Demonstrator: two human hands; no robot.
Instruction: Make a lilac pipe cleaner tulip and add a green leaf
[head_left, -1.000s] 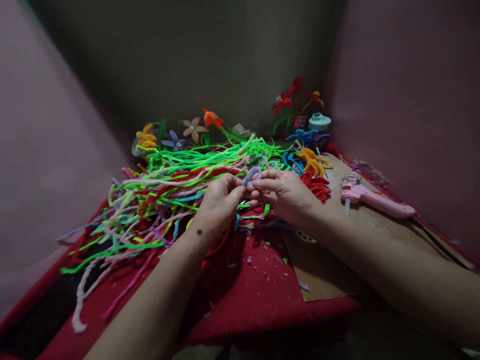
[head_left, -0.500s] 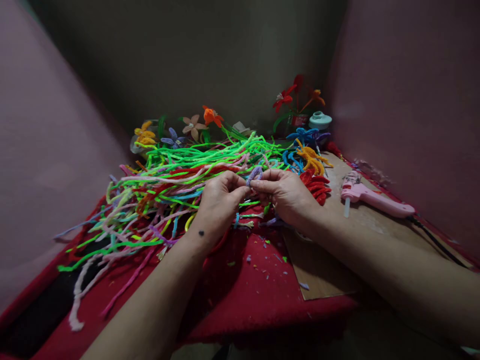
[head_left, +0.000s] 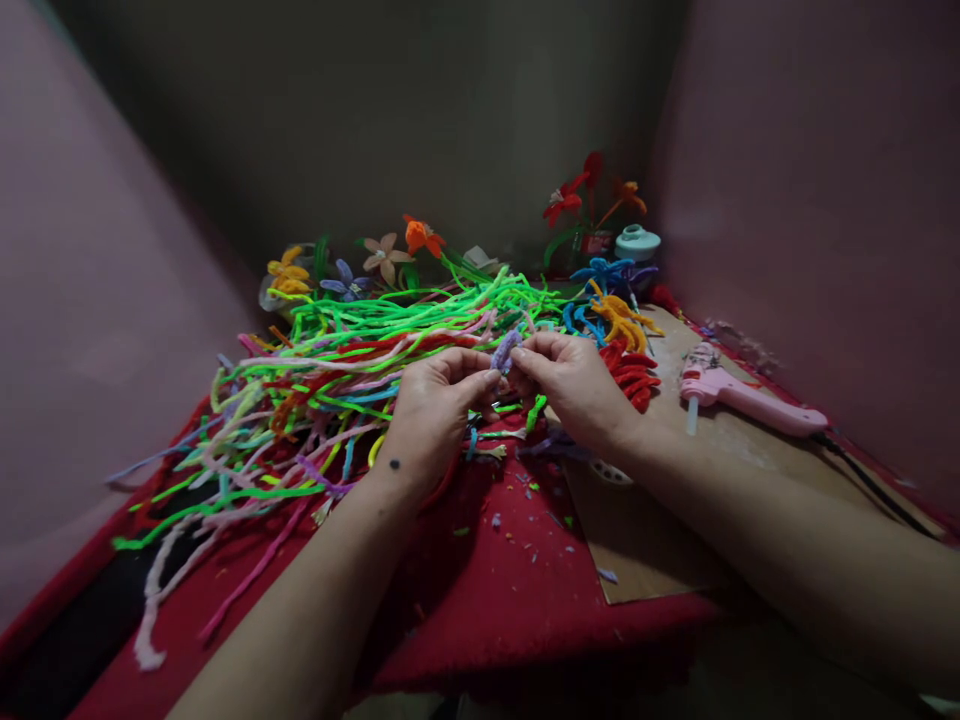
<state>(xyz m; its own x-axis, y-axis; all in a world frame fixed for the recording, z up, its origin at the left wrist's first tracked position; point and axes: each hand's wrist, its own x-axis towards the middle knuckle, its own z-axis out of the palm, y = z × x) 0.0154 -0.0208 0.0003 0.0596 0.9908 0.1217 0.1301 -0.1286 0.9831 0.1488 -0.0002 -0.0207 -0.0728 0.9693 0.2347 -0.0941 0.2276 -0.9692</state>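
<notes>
Between my two hands is a short lavender pipe cleaner (head_left: 505,350), bent into a narrow loop. My left hand (head_left: 442,395) pinches its left side between thumb and forefinger. From the other side, my right hand (head_left: 574,385) grips it with the fingertips; its lower fingers are curled and partly hidden. Both hands hover over the front of a heap of pipe cleaners (head_left: 420,320) in green, pink, red and other colours. Just right of my right hand lies a bunch of red pipe-cleaner petals (head_left: 631,372).
A pink glue gun (head_left: 742,392) rests on a cardboard sheet (head_left: 660,540), its black cord (head_left: 874,480) trailing right. Orange petals (head_left: 621,315) lie behind. Finished flowers, including an orange one (head_left: 422,237) and red one (head_left: 564,200), stand at the back. Scraps dot the red cloth (head_left: 480,600).
The lavender loop has been squeezed from an open, rounded shape to a narrower one. My right hand has turned slightly, and its fingers have shifted on the loop.
</notes>
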